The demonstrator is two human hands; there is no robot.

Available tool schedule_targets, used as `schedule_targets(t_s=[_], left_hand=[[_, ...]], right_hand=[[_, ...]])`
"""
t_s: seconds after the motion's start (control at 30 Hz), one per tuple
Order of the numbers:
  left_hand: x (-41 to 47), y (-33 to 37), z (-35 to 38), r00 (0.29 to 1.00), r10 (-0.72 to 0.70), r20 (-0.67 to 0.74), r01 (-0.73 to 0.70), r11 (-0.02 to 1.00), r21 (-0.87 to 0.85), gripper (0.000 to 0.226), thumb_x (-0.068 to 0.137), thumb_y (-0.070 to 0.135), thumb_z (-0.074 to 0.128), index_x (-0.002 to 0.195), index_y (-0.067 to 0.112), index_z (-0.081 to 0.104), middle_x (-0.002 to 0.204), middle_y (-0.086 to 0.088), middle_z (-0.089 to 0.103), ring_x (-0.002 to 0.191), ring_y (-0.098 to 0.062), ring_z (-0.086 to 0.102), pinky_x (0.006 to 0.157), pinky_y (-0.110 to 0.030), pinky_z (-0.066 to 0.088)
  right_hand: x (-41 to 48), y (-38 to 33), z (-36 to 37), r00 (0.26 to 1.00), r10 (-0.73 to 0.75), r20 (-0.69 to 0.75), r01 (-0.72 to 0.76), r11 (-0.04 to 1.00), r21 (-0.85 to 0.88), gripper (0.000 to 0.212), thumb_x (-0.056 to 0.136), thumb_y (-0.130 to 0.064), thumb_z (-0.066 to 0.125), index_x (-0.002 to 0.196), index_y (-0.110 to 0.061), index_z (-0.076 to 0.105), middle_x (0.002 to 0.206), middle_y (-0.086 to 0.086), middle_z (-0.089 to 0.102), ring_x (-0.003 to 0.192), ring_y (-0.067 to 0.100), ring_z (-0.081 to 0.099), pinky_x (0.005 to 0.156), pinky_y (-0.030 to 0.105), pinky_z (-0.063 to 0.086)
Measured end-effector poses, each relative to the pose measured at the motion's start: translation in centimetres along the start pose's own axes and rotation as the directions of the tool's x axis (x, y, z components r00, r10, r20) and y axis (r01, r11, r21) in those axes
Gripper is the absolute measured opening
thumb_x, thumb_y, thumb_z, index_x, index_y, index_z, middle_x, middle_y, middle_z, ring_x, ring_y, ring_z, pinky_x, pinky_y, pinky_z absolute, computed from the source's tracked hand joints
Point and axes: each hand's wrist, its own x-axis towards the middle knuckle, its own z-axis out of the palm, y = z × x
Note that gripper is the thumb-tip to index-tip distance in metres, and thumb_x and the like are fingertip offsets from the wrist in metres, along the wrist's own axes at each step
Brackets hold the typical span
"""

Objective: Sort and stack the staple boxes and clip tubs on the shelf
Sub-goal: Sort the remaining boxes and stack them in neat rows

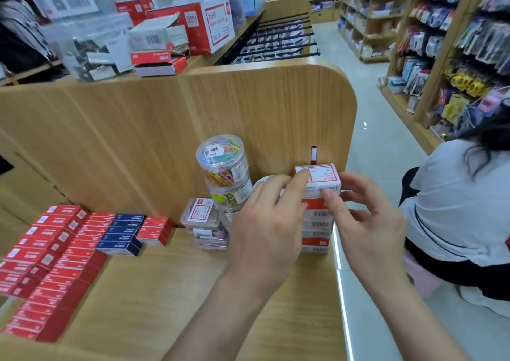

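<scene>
Shelf [171, 291]: pale wood, with a bare stretch in the middle.
Back panel [165, 128]: upright wood with a rounded corner, standing behind the goods.
Person [455, 209]: white top, crouched in the aisle to the right of the shelf.
Red boxes [52, 266]: packed in rows on the left end of the shelf.
Left hand [265, 231]: fingers curled, fingertips pinching the left edge of the top box.
Right hand [369, 228]: thumb on the top box's front right corner, fingers curled round its right side, gripping it.
Tubs [223, 173]: clear and round, full of coloured clips, stacked upright against the panel.
Stack [317, 225]: white and red boxes at the right end, just beside the tubs.
Blue boxes [124, 233]: a short row, touching the red rows.
Clear boxes [202, 217]: flat, piled left of the tubs.
Top box [324, 178]: white with a red-framed label, sitting on the stack between both hands.
</scene>
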Motion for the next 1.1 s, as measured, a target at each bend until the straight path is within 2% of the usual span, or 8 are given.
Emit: schedule_targets(t_s=[0.17, 0.33, 0.4, 0.5, 0.6, 0.7, 0.9, 1.1], left_hand=[[-4.9, -3.9, -2.7, 0.929, -0.286, -0.235, 0.253, 0.954, -0.159, 0.037, 0.076, 0.012, 0.073, 0.111, 0.009, 0.062, 0.106, -0.004, 0.058, 0.097, -0.025, 0.057, 0.082, -0.041, 0.05], [-8.5, -9.0, -1.5, 0.659, -0.748, 0.074, 0.713, 0.591, -0.378, 0.1, 0.066, 0.023, 0.087, 0.144, 0.032, 0.026, 0.14, 0.012, 0.041, 0.121, 0.008, 0.045, 0.102, -0.019, 0.041], [-8.6, -9.8, -0.3, 0.632, -0.748, 0.202, 0.728, 0.484, -0.485, 0.109, 0.067, 0.005, 0.084, 0.149, 0.025, 0.015, 0.128, 0.028, 0.041, 0.106, 0.029, 0.043, 0.089, -0.003, 0.038], [-8.7, -10.8, 0.6, 0.631, -0.732, 0.257, 0.737, 0.463, -0.493, 0.12, 0.062, 0.011, 0.089, 0.15, 0.031, 0.009, 0.122, 0.029, 0.046, 0.111, 0.016, 0.051, 0.098, -0.015, 0.04], [-8.7, -11.4, 0.9, 0.633, -0.736, 0.241, 0.74, 0.484, -0.466, 0.115, 0.062, 0.014, 0.089, 0.149, 0.03, 0.015, 0.125, 0.021, 0.05, 0.108, 0.011, 0.052, 0.093, -0.005, 0.038], [-9.1, -12.2, 1.3, 0.637, -0.74, 0.215, 0.724, 0.48, -0.495, 0.105, 0.06, 0.025, 0.085, 0.144, 0.038, 0.023, 0.134, 0.005, 0.053, 0.116, -0.006, 0.057, 0.104, -0.033, 0.044], [-9.3, -12.6, 1.6, 0.656, -0.735, 0.172, 0.703, 0.512, -0.494, 0.092, 0.069, 0.006, 0.082, 0.143, 0.024, 0.031, 0.128, -0.001, 0.058, 0.113, -0.011, 0.059, 0.102, -0.04, 0.046], [-9.3, -12.8, 2.1, 0.692, -0.71, 0.132, 0.672, 0.565, -0.478, 0.091, 0.068, 0.006, 0.083, 0.141, 0.024, 0.032, 0.124, -0.001, 0.061, 0.109, -0.013, 0.062, 0.099, -0.04, 0.048]], right_hand=[[-1.4, 1.5, 0.3, 0.994, 0.034, 0.1, -0.026, 0.996, -0.08, 0.06, 0.075, -0.057, 0.063, 0.127, -0.035, 0.044, 0.12, -0.008, 0.052, 0.111, 0.003, 0.053, 0.085, 0.023, 0.046], [-4.1, 3.3, 1.3, 0.972, 0.172, 0.159, -0.162, 0.984, -0.071, 0.068, 0.074, -0.065, 0.058, 0.133, -0.041, 0.033, 0.131, -0.009, 0.046, 0.121, 0.005, 0.048, 0.092, 0.028, 0.047], [-4.9, 3.7, 1.8, 0.963, 0.184, 0.195, -0.176, 0.983, -0.062, 0.067, 0.081, -0.058, 0.06, 0.138, -0.036, 0.032, 0.131, -0.011, 0.05, 0.119, 0.004, 0.05, 0.095, 0.026, 0.046], [-5.8, 3.5, 2.4, 0.958, 0.205, 0.202, -0.185, 0.976, -0.114, 0.063, 0.086, -0.042, 0.06, 0.14, -0.032, 0.03, 0.128, -0.014, 0.054, 0.111, -0.008, 0.052, 0.087, 0.002, 0.037], [-6.6, 3.6, 2.8, 0.956, 0.233, 0.179, -0.204, 0.965, -0.164, 0.065, 0.088, -0.037, 0.06, 0.143, -0.033, 0.025, 0.129, -0.014, 0.056, 0.111, 0.001, 0.056, 0.087, 0.016, 0.04], [-7.2, 3.9, 3.0, 0.957, 0.242, 0.157, -0.205, 0.954, -0.217, 0.067, 0.089, -0.035, 0.061, 0.145, -0.032, 0.023, 0.13, -0.012, 0.058, 0.113, 0.009, 0.057, 0.086, 0.023, 0.039], [-7.3, 4.0, 3.0, 0.963, 0.236, 0.133, -0.203, 0.954, -0.223, 0.057, 0.09, -0.03, 0.061, 0.139, -0.03, 0.031, 0.121, -0.022, 0.058, 0.108, 0.001, 0.056, 0.079, 0.008, 0.036], [-6.8, 3.7, 2.5, 0.966, 0.228, 0.118, -0.202, 0.959, -0.2, 0.052, 0.089, -0.028, 0.063, 0.117, -0.061, 0.033, 0.108, -0.043, 0.055, 0.103, -0.007, 0.058, 0.083, 0.015, 0.041]])
